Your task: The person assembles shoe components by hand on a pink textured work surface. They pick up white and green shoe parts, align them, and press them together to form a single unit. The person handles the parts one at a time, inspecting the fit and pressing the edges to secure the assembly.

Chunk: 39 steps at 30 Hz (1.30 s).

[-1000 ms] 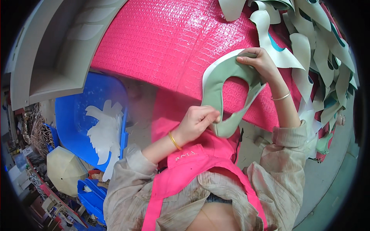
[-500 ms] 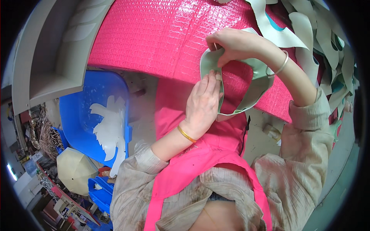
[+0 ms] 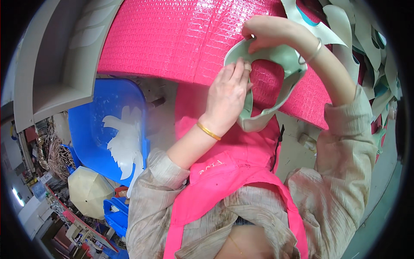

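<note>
A pale green, soft sheet piece (image 3: pixel 276 113), bent into a loop with a smooth inner face, stands at the near edge of the pink-covered table. It resembles a shoe upper. My left hand (image 3: pixel 228 93) lies along its left wall, fingers straight and close together, the thumb beside the inner side; part of the wall is hidden beneath. From the far side my right hand (image 3: pixel 269 32) bends over the far rim, thumb inside and fingers curled, holding it. The right fingertips are partly hidden. Pink quilted covering (image 3: pixel 266 84) shows through the loop.
Many pale cut pieces (image 3: pixel 338 36) with teal backs pile up at the far right. A grey shelf box (image 3: pixel 64 86) stands at the left. Below it, a blue bin (image 3: pixel 86 125) holds white scraps (image 3: pixel 125 142). A cream umbrella-shaped thing (image 3: pixel 88 192) is at the lower left.
My right hand has moved away from me and slightly right along the far rim. The loop has tipped, showing more of its far inner wall. My left hand has stayed nearly in place.
</note>
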Available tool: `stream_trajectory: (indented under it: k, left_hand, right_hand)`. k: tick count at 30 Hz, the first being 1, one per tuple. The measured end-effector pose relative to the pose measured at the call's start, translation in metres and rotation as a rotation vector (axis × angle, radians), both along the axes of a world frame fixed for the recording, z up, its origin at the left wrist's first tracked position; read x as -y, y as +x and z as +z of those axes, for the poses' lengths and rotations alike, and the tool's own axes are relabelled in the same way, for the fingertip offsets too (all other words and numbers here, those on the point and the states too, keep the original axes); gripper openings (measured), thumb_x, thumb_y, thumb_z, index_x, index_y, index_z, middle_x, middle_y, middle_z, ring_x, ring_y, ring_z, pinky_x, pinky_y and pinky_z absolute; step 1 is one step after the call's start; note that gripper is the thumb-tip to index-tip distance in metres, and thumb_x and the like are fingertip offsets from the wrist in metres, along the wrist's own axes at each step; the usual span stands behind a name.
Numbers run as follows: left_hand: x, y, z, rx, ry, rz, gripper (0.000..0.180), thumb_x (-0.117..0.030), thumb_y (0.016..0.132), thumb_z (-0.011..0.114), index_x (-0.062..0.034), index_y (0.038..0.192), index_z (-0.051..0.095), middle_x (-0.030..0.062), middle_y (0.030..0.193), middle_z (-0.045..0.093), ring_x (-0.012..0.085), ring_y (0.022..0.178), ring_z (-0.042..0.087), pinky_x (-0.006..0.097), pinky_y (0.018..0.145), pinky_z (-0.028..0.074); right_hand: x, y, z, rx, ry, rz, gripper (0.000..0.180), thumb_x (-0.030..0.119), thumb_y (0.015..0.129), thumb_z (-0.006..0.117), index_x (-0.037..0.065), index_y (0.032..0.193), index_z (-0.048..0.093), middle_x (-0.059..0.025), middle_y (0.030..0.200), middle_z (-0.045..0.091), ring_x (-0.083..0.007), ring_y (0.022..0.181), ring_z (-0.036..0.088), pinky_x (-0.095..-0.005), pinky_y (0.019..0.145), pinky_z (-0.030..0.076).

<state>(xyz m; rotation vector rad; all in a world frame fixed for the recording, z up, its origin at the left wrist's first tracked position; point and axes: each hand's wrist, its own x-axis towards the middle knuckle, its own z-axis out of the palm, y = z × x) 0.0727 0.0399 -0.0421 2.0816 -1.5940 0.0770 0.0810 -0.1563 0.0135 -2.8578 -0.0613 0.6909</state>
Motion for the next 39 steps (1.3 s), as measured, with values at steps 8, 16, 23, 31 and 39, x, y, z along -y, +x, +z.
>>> stream_trajectory:
  k: [8,16,23,31,39]
  left_hand:
    - [0.011,0.014,-0.011,0.017,-0.146,-0.075,0.036,-0.015,0.071,0.063,0.0000,0.103,0.054,0.0075,0.093,0.049,0.0223,0.084,0.049,0.032,0.077,0.045]
    - [0.022,0.022,-0.004,-0.003,-0.049,-0.164,0.032,-0.015,0.072,0.062,-0.0037,0.101,0.056,0.0057,0.096,0.051,0.0218,0.093,0.050,0.033,0.079,0.047]
    - [0.028,0.035,0.001,-0.014,0.005,-0.239,0.032,-0.017,0.072,0.062,-0.0054,0.102,0.057,0.0056,0.092,0.051,0.0208,0.092,0.050,0.032,0.080,0.046]
    - [0.037,0.037,-0.009,0.044,-0.066,-0.313,0.031,-0.020,0.074,0.060,-0.0038,0.100,0.056,0.0049,0.092,0.050,0.0208,0.091,0.049,0.031,0.083,0.043]
    - [0.015,0.051,0.021,-0.278,0.133,-0.868,0.021,-0.024,0.074,0.061,-0.0038,0.082,0.060,0.0085,0.085,0.054,0.0219,0.091,0.051,0.036,0.086,0.040]
  right_hand:
    - [0.008,0.006,0.011,-0.293,0.042,-0.168,0.038,0.023,0.065,0.070,-0.002,0.092,0.061,-0.0175,0.081,0.062,-0.0298,0.076,0.061,-0.0355,0.066,0.047]
    - [0.011,0.001,0.001,-0.245,-0.039,-0.182,0.040,0.022,0.064,0.070,0.000,0.096,0.060,-0.0160,0.082,0.062,-0.0276,0.077,0.061,-0.0348,0.066,0.047]
    - [0.013,-0.003,0.003,-0.289,-0.035,-0.247,0.038,0.026,0.068,0.067,0.000,0.095,0.059,-0.0162,0.081,0.061,-0.0281,0.075,0.060,-0.0351,0.066,0.046]
    - [0.026,-0.018,-0.002,-0.248,0.003,-0.411,0.042,0.032,0.071,0.067,-0.002,0.094,0.059,-0.0159,0.075,0.059,-0.0228,0.069,0.058,-0.0332,0.060,0.043]
    - [0.026,-0.090,0.004,-0.073,0.675,-0.679,0.021,0.015,0.073,0.068,-0.001,0.086,0.064,-0.0031,0.072,0.062,-0.0064,0.066,0.052,-0.0239,0.065,0.044]
